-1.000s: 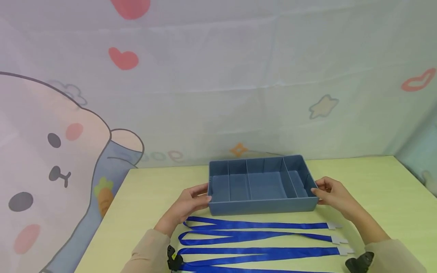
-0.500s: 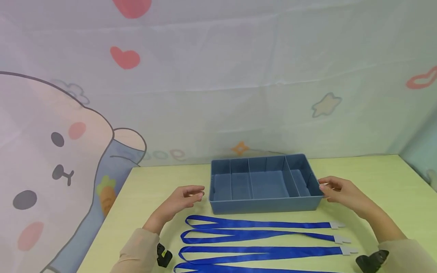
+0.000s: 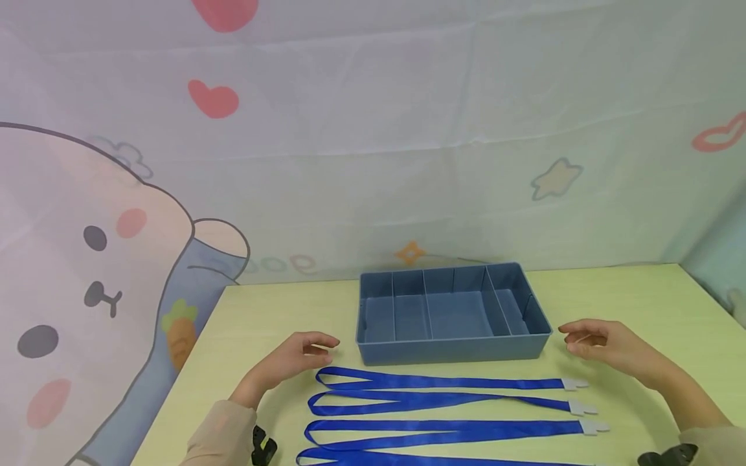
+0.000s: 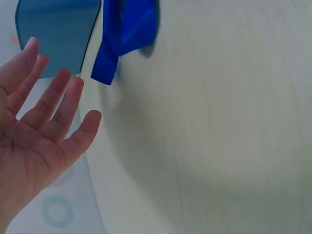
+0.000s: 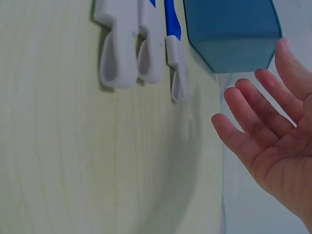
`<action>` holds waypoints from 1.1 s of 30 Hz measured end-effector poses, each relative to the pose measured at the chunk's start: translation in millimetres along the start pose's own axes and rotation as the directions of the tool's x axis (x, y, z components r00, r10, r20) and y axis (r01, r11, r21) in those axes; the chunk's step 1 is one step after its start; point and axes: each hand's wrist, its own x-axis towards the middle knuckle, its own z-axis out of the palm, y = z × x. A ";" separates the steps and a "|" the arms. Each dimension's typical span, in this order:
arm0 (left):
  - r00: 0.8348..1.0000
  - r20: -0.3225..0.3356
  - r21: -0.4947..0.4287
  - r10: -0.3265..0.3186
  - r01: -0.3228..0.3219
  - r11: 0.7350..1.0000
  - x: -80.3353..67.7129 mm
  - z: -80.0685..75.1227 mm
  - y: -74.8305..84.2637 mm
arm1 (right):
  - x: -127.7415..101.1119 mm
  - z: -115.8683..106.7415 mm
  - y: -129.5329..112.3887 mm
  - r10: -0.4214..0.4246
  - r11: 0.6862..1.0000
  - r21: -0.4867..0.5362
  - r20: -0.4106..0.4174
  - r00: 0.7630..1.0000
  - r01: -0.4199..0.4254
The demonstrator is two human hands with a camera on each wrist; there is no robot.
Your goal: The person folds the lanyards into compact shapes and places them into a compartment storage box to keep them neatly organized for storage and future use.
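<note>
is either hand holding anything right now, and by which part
Nothing is held: the left hand and right hand are both apart from the tray, one near each end, and neither grips a lanyard.

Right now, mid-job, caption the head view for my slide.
Left hand and right hand, both empty, flank a divided tray without touching it, blue lanyards lying in front on the table.

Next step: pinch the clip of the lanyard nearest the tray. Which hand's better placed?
Right hand, probably: it's empty and close to that clip. The left hand is empty too, but sits by the looped end of that lanyard.
</note>
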 end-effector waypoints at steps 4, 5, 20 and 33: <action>1.000 0.017 0.000 -0.016 0.016 1.000 -2.3 -0.3 -5.9 | -2.3 0.5 5.2 0.014 1.000 0.010 0.025 1.000 -0.015; 1.000 0.024 -0.002 -0.017 0.017 1.000 -2.5 -0.3 -7.6 | -2.9 1.1 6.4 0.017 1.000 0.008 0.030 0.999 -0.017; 0.995 0.100 0.024 0.002 -0.004 1.000 -9.8 -2.1 -24.4 | -12.3 9.0 30.5 -0.017 0.996 -0.087 0.067 0.998 0.023; 0.995 0.092 0.068 0.026 -0.032 0.997 -9.7 0.3 -30.1 | -12.5 19.1 36.0 -0.215 0.968 -0.120 0.061 0.975 0.221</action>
